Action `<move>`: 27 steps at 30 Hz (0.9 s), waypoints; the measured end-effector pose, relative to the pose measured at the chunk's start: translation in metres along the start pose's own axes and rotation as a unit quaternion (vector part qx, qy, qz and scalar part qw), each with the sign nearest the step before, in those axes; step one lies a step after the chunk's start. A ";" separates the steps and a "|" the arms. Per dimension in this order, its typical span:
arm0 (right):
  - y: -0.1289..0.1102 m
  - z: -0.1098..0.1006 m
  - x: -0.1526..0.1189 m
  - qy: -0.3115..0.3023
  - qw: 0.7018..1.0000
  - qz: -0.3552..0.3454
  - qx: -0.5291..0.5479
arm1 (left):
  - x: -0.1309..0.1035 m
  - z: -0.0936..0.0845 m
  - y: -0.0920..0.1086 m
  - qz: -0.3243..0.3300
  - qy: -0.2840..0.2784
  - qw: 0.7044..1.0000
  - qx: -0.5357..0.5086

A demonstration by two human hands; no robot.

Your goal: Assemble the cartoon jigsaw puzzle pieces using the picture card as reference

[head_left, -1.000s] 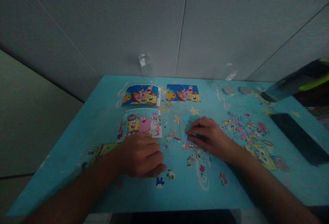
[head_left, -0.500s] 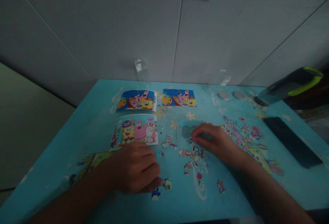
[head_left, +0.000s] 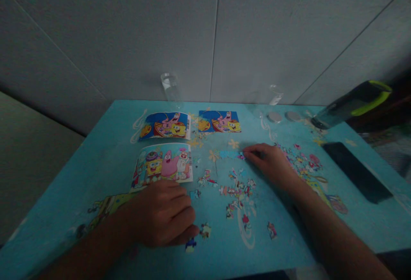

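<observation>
My right hand [head_left: 268, 160] has thumb and forefinger pinched on a small pink-purple jigsaw piece [head_left: 240, 156]. That piece touches the right end of a short light-blue row of joined pieces [head_left: 226, 154]. Below the row lies a cluster of multicoloured jigsaw pieces [head_left: 236, 191], some joined and some loose. My left hand [head_left: 163, 215] rests on the table as a loose fist, and nothing shows in it. Just right of its fingers are a pale piece [head_left: 205, 230] and a dark blue and cream piece [head_left: 190, 245]. A cartoon picture sheet [head_left: 168, 164] lies beyond my left knuckles.
Two blue picture cards [head_left: 165, 125] [head_left: 220, 121] lie farther back. Two clear jars [head_left: 170, 87] [head_left: 275, 95] and two round lids [head_left: 274, 117] [head_left: 293, 116] stand near the wall. A pile of pieces [head_left: 300, 160], a dark phone-like slab [head_left: 356, 172] and a bottle [head_left: 349, 104] are at the right.
My right hand has moved away from me, from above the cluster to the right end of the light-blue row. The left hand stays in place; the view has shifted slightly.
</observation>
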State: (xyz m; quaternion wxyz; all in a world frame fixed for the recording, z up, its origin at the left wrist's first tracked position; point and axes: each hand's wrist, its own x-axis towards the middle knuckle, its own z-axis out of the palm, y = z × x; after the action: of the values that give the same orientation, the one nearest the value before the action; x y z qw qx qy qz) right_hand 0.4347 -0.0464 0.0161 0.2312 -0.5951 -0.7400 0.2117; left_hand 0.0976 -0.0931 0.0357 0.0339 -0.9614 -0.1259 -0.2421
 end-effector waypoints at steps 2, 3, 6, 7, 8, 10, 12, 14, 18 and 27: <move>0.001 0.001 0.000 0.009 1.000 -0.004 -0.012 | -0.001 0.001 0.000 0.000 -0.004 1.000 0.001; 0.002 0.001 0.000 0.013 1.000 -0.005 -0.016 | -0.001 0.002 0.000 0.002 -0.006 1.000 -0.001; 0.002 0.002 0.000 0.022 0.999 -0.006 -0.031 | -0.002 0.003 0.000 0.005 -0.008 1.000 -0.008; 0.002 0.002 0.000 0.023 0.999 -0.006 -0.037 | -0.002 0.003 0.000 0.004 -0.008 1.000 -0.009; 0.001 0.003 0.000 0.023 0.999 -0.007 -0.041 | -0.002 0.003 0.000 0.004 -0.005 1.000 -0.010; 0.000 0.004 0.000 0.020 0.999 -0.009 -0.041 | -0.001 0.003 0.000 0.003 -0.005 1.000 -0.009; -0.001 0.006 0.000 0.020 0.999 -0.009 -0.036 | -0.001 0.003 0.000 0.006 -0.007 1.000 -0.008; -0.001 0.007 0.001 0.022 0.999 -0.008 -0.035 | -0.001 0.003 0.000 0.007 -0.009 1.000 -0.006; -0.005 0.009 0.001 0.023 0.999 -0.006 -0.044 | 0.001 0.001 0.001 0.001 -0.007 1.000 -0.009; -0.007 0.018 0.000 0.052 0.995 -0.012 -0.090 | 0.003 0.001 0.001 0.005 -0.003 1.000 -0.005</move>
State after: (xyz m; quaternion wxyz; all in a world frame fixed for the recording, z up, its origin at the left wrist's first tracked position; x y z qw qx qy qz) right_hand 0.4184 -0.0482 0.0054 0.2173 -0.6145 -0.7502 0.1107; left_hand 0.1007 -0.0937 0.0358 0.0296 -0.9631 -0.1198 -0.2393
